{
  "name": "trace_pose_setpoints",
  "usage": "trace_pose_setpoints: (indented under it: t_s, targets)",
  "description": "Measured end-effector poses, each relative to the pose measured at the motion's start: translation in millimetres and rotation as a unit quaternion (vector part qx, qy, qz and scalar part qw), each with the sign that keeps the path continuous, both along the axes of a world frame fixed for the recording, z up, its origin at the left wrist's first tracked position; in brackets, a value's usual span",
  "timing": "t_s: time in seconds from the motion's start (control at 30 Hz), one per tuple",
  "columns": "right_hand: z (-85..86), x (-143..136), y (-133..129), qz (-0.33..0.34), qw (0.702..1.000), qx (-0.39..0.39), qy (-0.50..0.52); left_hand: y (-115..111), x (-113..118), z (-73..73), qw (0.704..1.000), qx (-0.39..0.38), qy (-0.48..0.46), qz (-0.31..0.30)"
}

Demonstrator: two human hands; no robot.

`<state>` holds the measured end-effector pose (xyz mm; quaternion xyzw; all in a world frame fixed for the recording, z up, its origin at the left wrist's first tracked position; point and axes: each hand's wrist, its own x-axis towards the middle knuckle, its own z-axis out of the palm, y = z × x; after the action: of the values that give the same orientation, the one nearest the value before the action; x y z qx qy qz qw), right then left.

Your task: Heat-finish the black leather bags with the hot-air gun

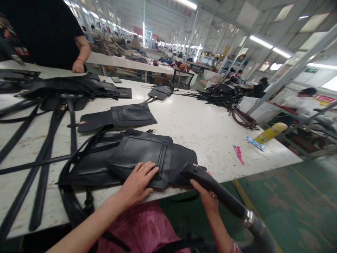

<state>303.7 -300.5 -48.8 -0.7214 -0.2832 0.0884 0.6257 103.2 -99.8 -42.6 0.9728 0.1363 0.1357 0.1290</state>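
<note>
A black leather bag (143, 149) lies flat near the front edge of the table, its flap spread to the right. My left hand (140, 179) rests on the bag's front pocket, fingers stretched out and holding nothing. My right hand (206, 193) is wrapped around a black hose nozzle (218, 189); most of its fingers are hidden behind it. The nozzle's flat mouth is over the flap, close to a small metal clasp (195, 165); whether it touches the leather I cannot tell. A ribbed grey hose (259, 230) runs from the nozzle to the lower right.
Behind lie another black bag piece (134, 115), a smaller one (159, 92) and a pile of black bags (68, 86) with straps hanging forward. Pink snips (239, 154), a yellow can (272, 133) and bundled straps (218, 94) are on the right. A co-worker (44, 35) stands across the table.
</note>
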Motion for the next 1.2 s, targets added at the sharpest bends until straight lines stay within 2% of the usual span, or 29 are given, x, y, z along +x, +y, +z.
trace_pose_setpoints:
  t_s: [0.13, 0.2, 0.3, 0.43, 0.5, 0.63, 0.7, 0.77, 0.83, 0.97, 1.07, 1.13, 1.2]
  targets:
    - [-3.1, -22.1, 9.2, 0.13, 0.991, -0.009, -0.006, -9.4, 6.6, -38.2, 0.998, 0.028, -0.017, 0.062]
    - [-4.9, -29.2, 24.1, 0.174, 0.984, -0.009, -0.029, -6.5, 4.8, -48.5, 0.996, 0.031, -0.044, 0.071]
    - [-8.3, -35.1, 53.4, 0.204, 0.974, -0.037, -0.086, -3.9, 2.4, -55.6, 0.994, 0.012, -0.08, 0.074]
    - [-11.4, -41.4, 91.0, 0.208, 0.968, -0.043, -0.136, -5.8, 5.7, -53.8, 0.988, -0.022, -0.104, 0.112]
    - [-12.0, -43.0, 98.8, 0.199, 0.97, -0.036, -0.138, -6.5, 8.5, -49.8, 0.986, -0.04, -0.099, 0.131]
    - [-12.6, -38.9, 79.6, 0.202, 0.969, -0.045, -0.134, -6.4, 10.2, -43.1, 0.983, -0.065, -0.08, 0.155]
    - [-13.4, -36.1, 65.3, 0.197, 0.969, -0.061, -0.138, -6.4, 9.4, -42.4, 0.982, -0.067, -0.073, 0.158]
    - [-14.5, -35.7, 62.2, 0.19, 0.968, -0.066, -0.148, -6.3, 8.7, -43.5, 0.983, -0.069, -0.066, 0.155]
    - [-15.5, -37.9, 74.6, 0.196, 0.968, -0.053, -0.15, -5.9, 8.3, -46.0, 0.984, -0.071, -0.059, 0.154]
    - [-14.8, -38.4, 117.3, 0.192, 0.974, -0.015, -0.119, -5.9, 7.9, -50.6, 0.984, -0.056, -0.066, 0.157]
    - [-11.9, -24.8, 123.0, 0.114, 0.99, 0.014, -0.086, -8.3, 11.1, -45.1, 0.991, -0.015, -0.061, 0.117]
    - [-9.8, -12.7, 106.9, 0.06, 0.996, 0.021, -0.066, -9.5, 17.3, -36.3, 0.997, 0.016, -0.039, 0.061]
    - [-8.0, -4.1, 80.7, 0.035, 0.998, 0.01, -0.056, -8.4, 26.5, -27.4, 1.0, 0.027, -0.011, -0.013]
